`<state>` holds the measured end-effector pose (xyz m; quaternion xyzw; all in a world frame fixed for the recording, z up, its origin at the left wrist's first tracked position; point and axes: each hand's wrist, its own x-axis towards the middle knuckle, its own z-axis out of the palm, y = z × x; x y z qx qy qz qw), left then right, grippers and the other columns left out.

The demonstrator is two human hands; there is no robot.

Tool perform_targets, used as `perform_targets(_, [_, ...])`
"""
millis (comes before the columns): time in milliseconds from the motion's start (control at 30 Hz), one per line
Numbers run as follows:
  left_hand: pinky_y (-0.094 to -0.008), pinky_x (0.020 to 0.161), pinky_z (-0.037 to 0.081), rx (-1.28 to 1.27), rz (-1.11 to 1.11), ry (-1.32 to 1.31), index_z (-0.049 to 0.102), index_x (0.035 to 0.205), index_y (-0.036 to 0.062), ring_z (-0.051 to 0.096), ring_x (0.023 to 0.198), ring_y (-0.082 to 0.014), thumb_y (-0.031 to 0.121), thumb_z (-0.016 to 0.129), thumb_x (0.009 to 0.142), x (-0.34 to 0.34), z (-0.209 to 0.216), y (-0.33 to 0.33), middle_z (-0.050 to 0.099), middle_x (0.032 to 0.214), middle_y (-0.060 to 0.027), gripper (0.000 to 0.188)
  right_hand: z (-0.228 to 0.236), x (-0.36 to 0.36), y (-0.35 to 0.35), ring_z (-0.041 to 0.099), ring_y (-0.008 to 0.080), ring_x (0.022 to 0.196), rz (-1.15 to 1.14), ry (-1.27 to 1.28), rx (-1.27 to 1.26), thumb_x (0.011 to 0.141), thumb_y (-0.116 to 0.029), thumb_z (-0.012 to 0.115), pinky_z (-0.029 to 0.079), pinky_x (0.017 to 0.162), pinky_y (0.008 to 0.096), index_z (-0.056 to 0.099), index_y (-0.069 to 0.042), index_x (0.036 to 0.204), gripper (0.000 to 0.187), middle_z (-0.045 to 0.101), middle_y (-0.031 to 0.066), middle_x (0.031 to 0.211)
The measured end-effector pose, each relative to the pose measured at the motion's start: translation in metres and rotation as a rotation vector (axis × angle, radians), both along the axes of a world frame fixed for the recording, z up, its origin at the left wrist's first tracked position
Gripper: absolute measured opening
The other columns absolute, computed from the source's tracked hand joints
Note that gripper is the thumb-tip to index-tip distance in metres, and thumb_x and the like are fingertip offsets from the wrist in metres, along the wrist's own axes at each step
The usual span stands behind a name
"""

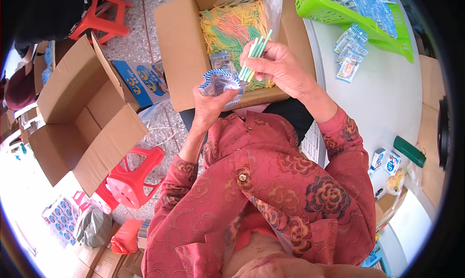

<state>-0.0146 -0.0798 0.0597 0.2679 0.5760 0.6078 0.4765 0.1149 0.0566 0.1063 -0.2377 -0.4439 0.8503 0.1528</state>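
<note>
Several thin pale green sticks [258, 51], with a yellowish one among them, are pinched between the fingers and thumb of my right hand [286, 67]. Their lower ends point down toward a clear plastic packet [216, 79] with a blue-and-white striped edge. My left hand [208, 106] grips that packet, whose mouth looks open. Both hands are over the near part of a cardboard box [177, 60] full of loose yellow, pink and green sticks [232, 24]. Another small packet [222, 61] lies on the sticks, just beyond my left hand.
On the white table to the right stand a green basket [322, 9] of filled packets and a few loose packets [349, 60]. A dark green case [410, 151] lies further down. To the left are an open empty carton [87, 118] and red stools [135, 176].
</note>
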Motion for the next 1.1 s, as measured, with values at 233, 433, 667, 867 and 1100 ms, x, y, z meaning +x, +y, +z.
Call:
perform_targets(233, [-0.0238,0.061,0.047,-0.016,-0.027,0.032,0.057,0.083,0.0008,0.055,0.067,-0.0088,-0.004,0.069,0.067,0.0,0.003,-0.005,0.058,0.077,-0.0023,0.02,-0.001,0.005,-0.002,0.048,0.0048,0.061,-0.034,-0.041,0.105,0.08,-0.015,0.063,0.041,0.054,0.0191,0.06,-0.005,0.089,0.013,0.057,-0.0009,0.076])
perform_targets(433, [-0.0236,0.06,0.046,-0.015,-0.028,0.013,0.058,0.083,0.0004,0.054,0.067,-0.0083,-0.003,0.07,0.068,0.003,0.007,-0.006,0.059,0.077,-0.002,0.02,0.0,0.007,-0.003,0.05,0.0042,0.061,-0.043,-0.084,0.301,0.081,-0.014,0.062,0.041,0.052,0.0192,0.059,-0.005,0.088,0.012,0.058,-0.0007,0.074])
perform_targets(667, [-0.0238,0.06,0.047,-0.027,-0.062,0.065,0.058,0.085,-0.0009,0.055,0.067,-0.0085,-0.001,0.07,0.069,0.004,0.004,-0.009,0.059,0.077,-0.0025,0.02,0.001,0.008,-0.006,0.052,0.0046,0.064,-0.085,-0.102,0.388,0.081,-0.014,0.062,0.043,0.054,0.0193,0.058,-0.004,0.09,0.014,0.058,-0.0001,0.078])
perform_targets(867, [-0.0236,0.062,0.048,-0.001,-0.018,0.002,0.059,0.086,-0.0008,0.056,0.068,-0.0083,-0.001,0.07,0.069,0.012,0.008,-0.01,0.061,0.078,-0.0025,0.021,0.006,0.006,-0.016,0.058,0.0086,0.074,-0.193,-0.077,0.463,0.082,-0.01,0.06,0.049,0.065,0.0223,0.056,0.0,0.091,0.014,0.058,0.0027,0.081])
perform_targets(1100, [-0.0239,0.063,0.048,0.041,0.01,-0.105,0.059,0.089,0.0003,0.056,0.07,-0.0079,-0.001,0.07,0.07,0.019,0.009,-0.013,0.061,0.081,-0.002,0.022,0.008,0.006,-0.021,0.059,0.0091,0.075,-0.236,-0.087,0.495,0.082,-0.009,0.06,0.05,0.064,0.023,0.055,0.001,0.093,0.015,0.059,0.0037,0.082])
